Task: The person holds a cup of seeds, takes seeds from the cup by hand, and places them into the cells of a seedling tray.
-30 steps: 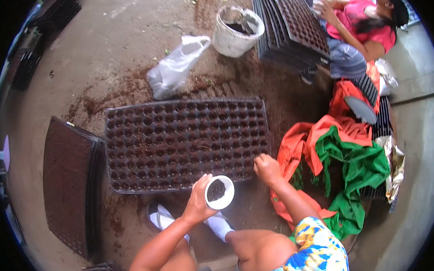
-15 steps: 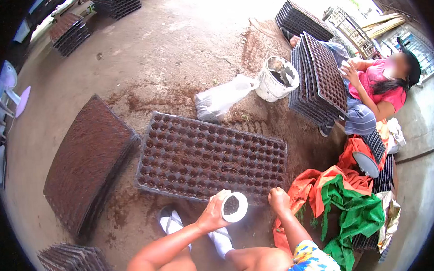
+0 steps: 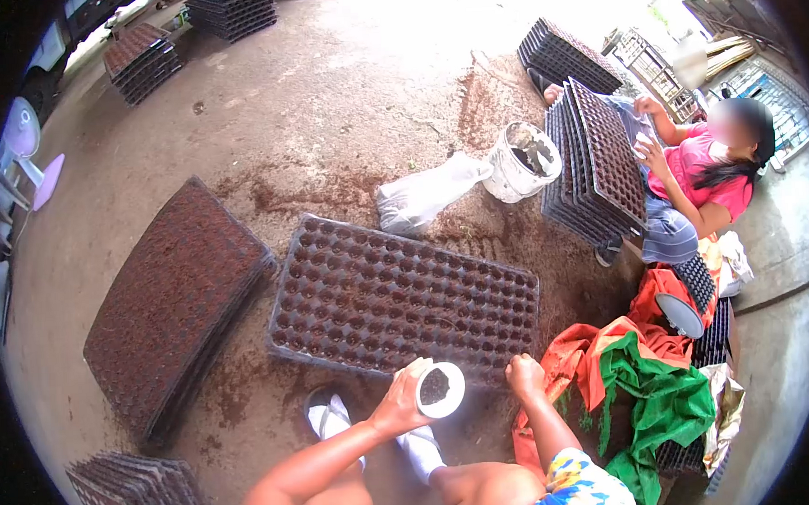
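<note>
My left hand (image 3: 399, 407) is wrapped round a white cup (image 3: 456, 396) with small dark grains in it. The cup is held over the near edge of a black seedling tray (image 3: 407, 299), whose many round cells hold brown soil. My right hand (image 3: 525, 376) is closed at the near right corner of this tray, fingertips pressed together; whatever they pinch is too small or hidden to make out. On the left, a stack of soil-covered trays (image 3: 182, 294) stands beside the seedling tray.
Past the tray are a white plastic bag (image 3: 429, 193) and a white bucket (image 3: 520, 168). A co-worker in a pink shirt (image 3: 689, 163) sits at the right by stacked trays (image 3: 590, 168). Orange cloth (image 3: 571, 349) and green cloth (image 3: 659, 395) lie near my right arm.
The view has shifted slightly, so most things sit a little lower and further right. The co-worker's one hand has risen away from the other. My left hand still holds the cup.
</note>
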`<state>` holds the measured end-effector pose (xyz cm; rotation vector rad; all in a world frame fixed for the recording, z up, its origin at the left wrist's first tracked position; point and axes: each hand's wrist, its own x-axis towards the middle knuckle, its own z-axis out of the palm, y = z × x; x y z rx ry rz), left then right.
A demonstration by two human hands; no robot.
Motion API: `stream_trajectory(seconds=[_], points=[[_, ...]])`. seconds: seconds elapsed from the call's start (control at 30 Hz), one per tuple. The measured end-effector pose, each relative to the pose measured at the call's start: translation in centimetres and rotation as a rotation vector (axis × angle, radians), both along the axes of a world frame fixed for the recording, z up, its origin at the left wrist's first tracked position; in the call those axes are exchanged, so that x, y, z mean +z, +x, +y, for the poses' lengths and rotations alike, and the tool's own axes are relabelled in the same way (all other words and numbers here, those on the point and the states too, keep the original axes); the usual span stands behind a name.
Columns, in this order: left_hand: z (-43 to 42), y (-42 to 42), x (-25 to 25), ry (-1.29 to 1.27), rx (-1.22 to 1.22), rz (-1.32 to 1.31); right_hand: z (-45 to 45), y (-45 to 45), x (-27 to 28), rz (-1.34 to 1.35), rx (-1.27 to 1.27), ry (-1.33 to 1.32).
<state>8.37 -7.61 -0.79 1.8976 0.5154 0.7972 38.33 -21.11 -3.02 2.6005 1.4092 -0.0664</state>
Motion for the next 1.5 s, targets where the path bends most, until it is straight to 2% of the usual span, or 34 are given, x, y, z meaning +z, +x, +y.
stream_trajectory(seconds=[0.3,0.6,0.7,0.83,1.03,1.13,1.2,1.23,1.5], points=[[-0.3,-0.5,0.5,0.006,-0.011,-0.003,0.3,0.3,-0.7,-0.001,-0.08,-0.01],[-0.9,0.0,1.0,0.003,-0.014,-0.013,1.2,0.6,1.9,0.24,-0.177,-0.134],[-1.2,0.6,1.0,-0.014,-0.017,-0.017,1.1,0.7,0.8,0.128,-0.057,-0.172],[-1.6,1.9,1.2,-0.026,-0.013,-0.033,0.4,0.5,-0.1,0.075,0.0,0.001],[-1.8,2.4,0.5,-0.048,-0.072,0.013,-0.1,0.3,0.2,0.109,0.0,0.083],[-1.3,2.3,0.8,-0.025,-0.078,0.071,-0.7,-0.1,1.7,0.248,-0.094,0.134],[-1.0,2.7,1.5,-0.016,-0.062,0.134,-1.5,0.2,2.1,0.4,-0.157,0.274],[-0.9,2.8,1.1,-0.091,-0.059,0.135,-1.9,0.7,1.6,0.469,-0.178,0.298],[-1.2,4.1,0.7,-0.11,-0.087,0.198,-3.9,1.6,0.4,0.829,-0.421,0.413]])
